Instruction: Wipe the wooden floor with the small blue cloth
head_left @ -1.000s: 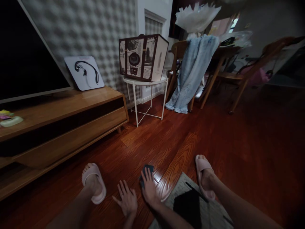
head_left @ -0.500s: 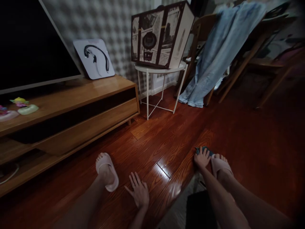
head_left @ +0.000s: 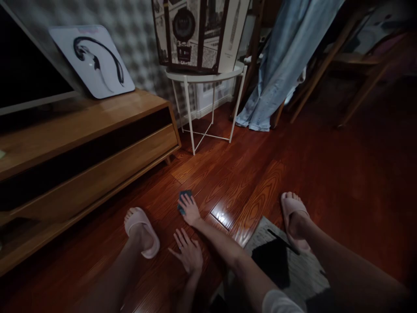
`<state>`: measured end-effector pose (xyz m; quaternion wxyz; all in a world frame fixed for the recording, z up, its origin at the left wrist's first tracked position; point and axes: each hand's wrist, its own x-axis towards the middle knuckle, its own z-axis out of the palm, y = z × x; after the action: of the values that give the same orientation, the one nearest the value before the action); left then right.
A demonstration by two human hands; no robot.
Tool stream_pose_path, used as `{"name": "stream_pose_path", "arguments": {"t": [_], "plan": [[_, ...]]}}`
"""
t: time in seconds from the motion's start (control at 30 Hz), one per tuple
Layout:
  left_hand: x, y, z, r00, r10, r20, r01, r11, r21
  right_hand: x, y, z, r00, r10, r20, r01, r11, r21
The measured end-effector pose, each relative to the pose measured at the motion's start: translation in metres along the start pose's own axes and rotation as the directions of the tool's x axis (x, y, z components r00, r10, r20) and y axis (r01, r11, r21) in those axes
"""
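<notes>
My right hand (head_left: 190, 209) reaches forward and presses a small dark teal cloth (head_left: 183, 198) flat against the red-brown wooden floor (head_left: 254, 174); its fingers lie spread on top of the cloth. My left hand (head_left: 188, 253) rests open on the floor close to me, fingers apart, holding nothing. My feet in pale pink slippers, the left one (head_left: 142, 232) and the right one (head_left: 294, 217), sit on either side of my hands.
A low wooden TV cabinet (head_left: 81, 148) runs along the left, with a screen and a white board on it. A white side table (head_left: 208, 100) carries a printed box. Jeans (head_left: 276, 69) hang over wooden chairs behind. A grey mat (head_left: 286, 265) lies under me.
My right hand slid the cloth from the centre out to the right slipper, then back across to the left and further forward. My left hand stayed planted. The view tilted downward.
</notes>
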<state>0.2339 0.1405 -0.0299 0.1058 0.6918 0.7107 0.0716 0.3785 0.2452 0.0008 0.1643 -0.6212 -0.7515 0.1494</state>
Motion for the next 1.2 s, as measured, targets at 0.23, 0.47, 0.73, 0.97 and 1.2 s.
{"name": "stream_pose_path", "arguments": {"t": [0.23, 0.47, 0.73, 0.97, 1.2], "plan": [[0.114, -0.061, -0.082, 0.993, -0.096, -0.068, 0.101, 0.993, 0.065, -0.027, 0.071, -0.044, 0.981, -0.155, 0.113, 0.158, 0.987, -0.011], [0.07, -0.037, -0.06, 0.993, -0.093, -0.078, 0.097, 0.994, 0.046, -0.144, 0.224, -0.145, 0.784, 0.559, -0.269, -0.598, 0.797, -0.085], [-0.047, 0.057, 0.006, 0.99, -0.065, -0.123, 0.071, 0.997, 0.043, -0.18, 0.189, -0.107, 0.609, 0.708, -0.357, -0.765, 0.644, -0.027], [-0.038, 0.058, -0.011, 0.984, -0.079, -0.161, 0.085, 0.996, 0.027, -0.184, 0.036, -0.004, 0.957, 0.267, -0.112, -0.271, 0.962, -0.021], [-0.053, 0.049, -0.031, 0.996, -0.044, -0.073, 0.042, 0.999, -0.033, -0.19, 0.031, -0.018, 0.995, 0.072, 0.063, -0.073, 0.997, 0.028]]}}
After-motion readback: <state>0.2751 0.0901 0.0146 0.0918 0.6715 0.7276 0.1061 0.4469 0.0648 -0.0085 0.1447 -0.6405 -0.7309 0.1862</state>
